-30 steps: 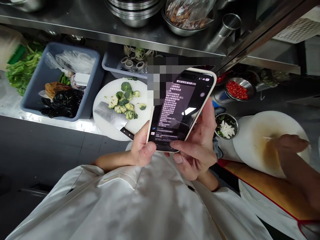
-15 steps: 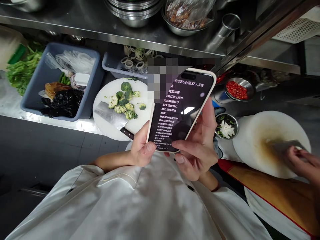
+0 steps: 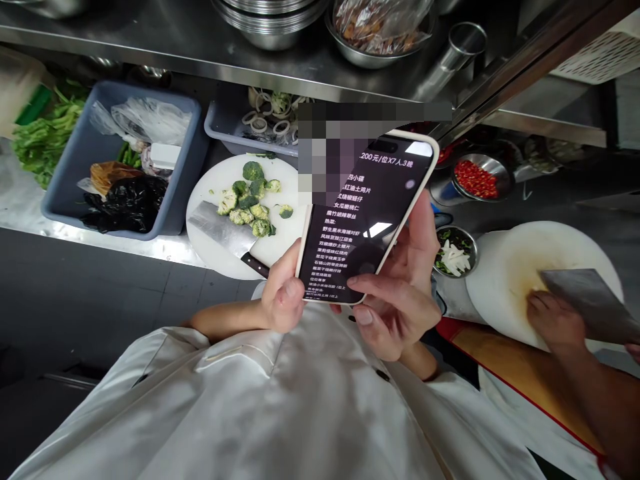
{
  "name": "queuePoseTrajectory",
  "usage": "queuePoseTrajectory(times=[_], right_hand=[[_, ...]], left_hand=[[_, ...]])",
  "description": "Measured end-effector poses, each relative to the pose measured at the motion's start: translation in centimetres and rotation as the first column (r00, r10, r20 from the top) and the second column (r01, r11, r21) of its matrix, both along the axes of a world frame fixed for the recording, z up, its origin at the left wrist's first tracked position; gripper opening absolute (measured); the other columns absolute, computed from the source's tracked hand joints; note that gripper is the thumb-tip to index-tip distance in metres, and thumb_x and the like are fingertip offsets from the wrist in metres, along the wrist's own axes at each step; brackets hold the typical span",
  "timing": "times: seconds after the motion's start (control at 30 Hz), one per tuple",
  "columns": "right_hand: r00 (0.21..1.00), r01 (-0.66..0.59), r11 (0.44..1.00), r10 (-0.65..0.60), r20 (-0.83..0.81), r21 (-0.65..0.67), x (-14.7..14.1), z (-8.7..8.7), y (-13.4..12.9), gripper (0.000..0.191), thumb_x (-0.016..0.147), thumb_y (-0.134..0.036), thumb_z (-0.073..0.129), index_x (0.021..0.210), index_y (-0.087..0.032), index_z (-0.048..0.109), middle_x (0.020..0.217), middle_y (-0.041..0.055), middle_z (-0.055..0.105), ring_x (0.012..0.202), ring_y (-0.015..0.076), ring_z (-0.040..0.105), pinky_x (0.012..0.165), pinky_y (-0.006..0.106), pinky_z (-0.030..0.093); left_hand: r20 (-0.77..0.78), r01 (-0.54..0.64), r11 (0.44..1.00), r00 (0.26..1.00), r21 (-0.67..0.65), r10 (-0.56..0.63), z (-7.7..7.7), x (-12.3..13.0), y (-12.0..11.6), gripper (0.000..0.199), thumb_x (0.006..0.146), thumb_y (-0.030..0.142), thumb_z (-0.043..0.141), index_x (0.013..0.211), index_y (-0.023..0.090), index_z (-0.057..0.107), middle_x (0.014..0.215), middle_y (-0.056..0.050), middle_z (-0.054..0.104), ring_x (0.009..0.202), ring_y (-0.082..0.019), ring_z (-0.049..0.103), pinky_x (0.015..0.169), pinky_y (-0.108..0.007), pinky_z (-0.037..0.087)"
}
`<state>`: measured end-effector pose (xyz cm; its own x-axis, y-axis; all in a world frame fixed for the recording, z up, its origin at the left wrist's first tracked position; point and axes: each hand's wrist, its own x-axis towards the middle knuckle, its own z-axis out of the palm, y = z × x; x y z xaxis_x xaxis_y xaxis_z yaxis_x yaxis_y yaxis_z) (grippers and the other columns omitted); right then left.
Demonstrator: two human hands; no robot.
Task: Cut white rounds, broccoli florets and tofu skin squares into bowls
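A phone [image 3: 350, 233] in a pale case, its dark screen filled with white text, is held up in front of my chest. My left hand [image 3: 284, 290] grips its lower left edge, thumb at the corner. Fingers of my right hand [image 3: 403, 287] wrap the phone's right side, and one fingertip lies on the lower screen. Behind the phone, a round white cutting board [image 3: 205, 187] bears broccoli pieces [image 3: 260, 212] and a cleaver [image 3: 220, 227] lying flat, its dark handle toward my left hand.
A blue-grey bin [image 3: 50, 200] with bags stands left, beside leafy greens [image 3: 45, 140]. Another bin [image 3: 225, 137] holds onion rings. At right, a co-worker's hand [image 3: 557, 320] touches a second board [image 3: 500, 267] near a cleaver [image 3: 590, 300]. Bowls of red chillies [image 3: 475, 179] and white slices [image 3: 454, 259] stand nearby.
The phone has shifted slightly right and up with my right hand. At the right board, the co-worker's hand has come further onto the board and the cleaver blade now shows clearly.
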<state>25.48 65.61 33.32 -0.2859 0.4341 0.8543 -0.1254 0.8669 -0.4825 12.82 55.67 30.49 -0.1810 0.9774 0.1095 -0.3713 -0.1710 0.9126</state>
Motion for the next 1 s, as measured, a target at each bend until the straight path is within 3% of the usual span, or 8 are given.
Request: queuePoseTrajectory(times=[0.13,0.27,0.43,0.6,0.73,0.87,1.0], right_hand=[[1.000,0.005,1.000,-0.006,0.026,0.022,0.1,-0.1,0.0,0.038,0.084,-0.061,0.070,0.092,-0.025,0.062,0.170,0.0020,0.033,0.155,0.0424,0.032,0.119,0.068,0.039],[0.993,0.080,0.996,-0.077,0.093,-0.029,0.3,-0.3,-0.3,0.041,0.075,-0.056,0.083,0.093,-0.025,0.063,0.172,-0.0029,0.027,0.157,0.0436,0.027,0.120,0.067,0.041],[0.999,-0.027,0.997,0.025,-0.021,-0.079,0.1,0.0,-0.5,0.026,0.092,-0.052,0.066,0.099,-0.027,0.067,0.168,-0.0049,0.036,0.156,0.0394,0.033,0.118,0.065,0.045],[0.998,-0.015,0.995,0.021,0.058,-0.098,0.4,-0.2,-0.4,0.044,0.075,-0.054,0.086,0.109,-0.032,0.068,0.172,-0.0071,0.025,0.159,0.0420,0.023,0.117,0.066,0.046],[0.996,0.005,0.994,0.004,0.086,-0.113,0.6,-0.5,-0.4,0.043,0.076,-0.054,0.085,0.108,-0.030,0.068,0.173,-0.0073,0.023,0.158,0.0438,0.025,0.116,0.067,0.047],[0.998,-0.056,0.995,0.057,0.010,-0.079,0.4,0.0,-0.2,0.033,0.083,-0.053,0.079,0.098,-0.026,0.069,0.170,-0.0021,0.030,0.156,0.0446,0.030,0.114,0.068,0.048],[0.994,-0.102,0.994,0.101,-0.028,-0.027,0.2,0.7,0.0,0.020,0.094,-0.041,0.066,0.094,-0.022,0.069,0.168,0.0051,0.037,0.154,0.0418,0.035,0.115,0.067,0.047]], left_hand=[[0.026,-0.050,0.999,0.998,-0.010,0.050,0.4,0.1,0.2,0.081,0.086,0.086,0.047,0.130,0.020,0.062,0.098,-0.011,0.071,0.094,-0.032,0.074,0.072,-0.041,0.064],[0.048,-0.080,0.995,0.996,0.065,0.077,0.6,0.2,0.4,0.073,0.090,0.080,0.047,0.122,0.017,0.064,0.100,-0.010,0.070,0.095,-0.030,0.073,0.073,-0.038,0.063],[0.037,-0.112,0.992,0.993,0.053,0.110,0.3,0.1,0.2,0.073,0.091,0.078,0.049,0.126,0.015,0.060,0.101,-0.011,0.070,0.096,-0.029,0.072,0.074,-0.038,0.063],[0.024,-0.106,0.993,0.994,0.054,0.105,0.2,0.0,0.1,0.073,0.090,0.079,0.048,0.129,0.018,0.060,0.103,-0.011,0.070,0.101,-0.032,0.071,0.079,-0.040,0.062],[0.019,-0.106,0.993,0.994,0.049,0.105,0.3,0.0,0.1,0.072,0.091,0.079,0.047,0.128,0.018,0.059,0.103,-0.011,0.070,0.102,-0.031,0.071,0.080,-0.040,0.062],[0.023,-0.082,0.996,0.996,0.032,0.082,0.2,0.1,0.2,0.077,0.089,0.082,0.047,0.129,0.017,0.058,0.101,-0.010,0.069,0.101,-0.030,0.071,0.078,-0.038,0.062],[0.050,-0.043,0.999,0.998,-0.001,0.043,-0.2,0.2,0.0,0.081,0.087,0.085,0.047,0.133,0.018,0.057,0.100,-0.010,0.069,0.098,-0.030,0.072,0.073,-0.039,0.062]])
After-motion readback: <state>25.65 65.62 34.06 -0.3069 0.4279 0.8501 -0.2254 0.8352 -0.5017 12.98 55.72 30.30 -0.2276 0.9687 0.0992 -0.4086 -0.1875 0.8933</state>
